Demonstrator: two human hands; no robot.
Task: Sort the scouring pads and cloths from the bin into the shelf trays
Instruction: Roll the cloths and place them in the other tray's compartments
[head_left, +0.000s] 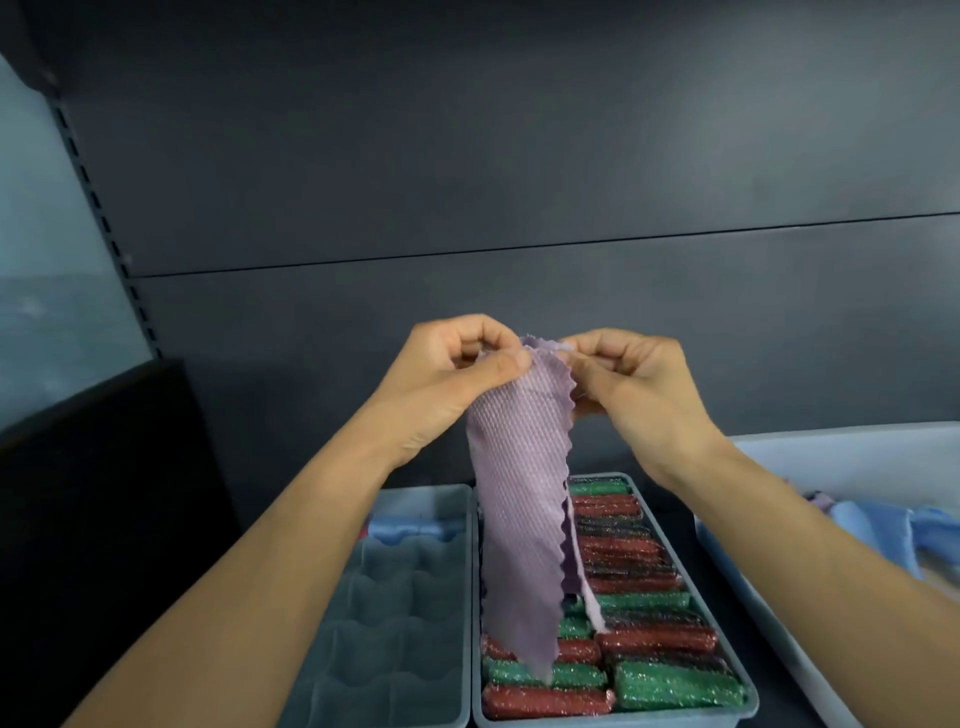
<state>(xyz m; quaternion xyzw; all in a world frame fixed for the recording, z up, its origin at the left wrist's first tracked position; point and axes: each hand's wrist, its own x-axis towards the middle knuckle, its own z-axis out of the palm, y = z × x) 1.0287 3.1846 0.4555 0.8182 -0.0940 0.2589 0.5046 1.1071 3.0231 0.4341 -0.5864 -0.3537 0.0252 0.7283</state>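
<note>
A lilac ribbed cloth (519, 499) with zigzag edges hangs down from both hands above the middle tray. My left hand (447, 374) pinches its top left corner. My right hand (639, 379) pinches the top right corner, close beside the left. The grey middle tray (698, 582) below is packed with several glittery red, green and dark scouring pads (654, 639). The grey left tray (410, 613) holds a few folded blue cloths (410, 530) at its far end; its moulded floor shows in front of them.
A pale bin (841, 457) at the right holds blue cloths (893, 535) and a bit of lilac cloth. A dark shelf back panel rises behind the trays. A black box shape (93, 493) stands at the left.
</note>
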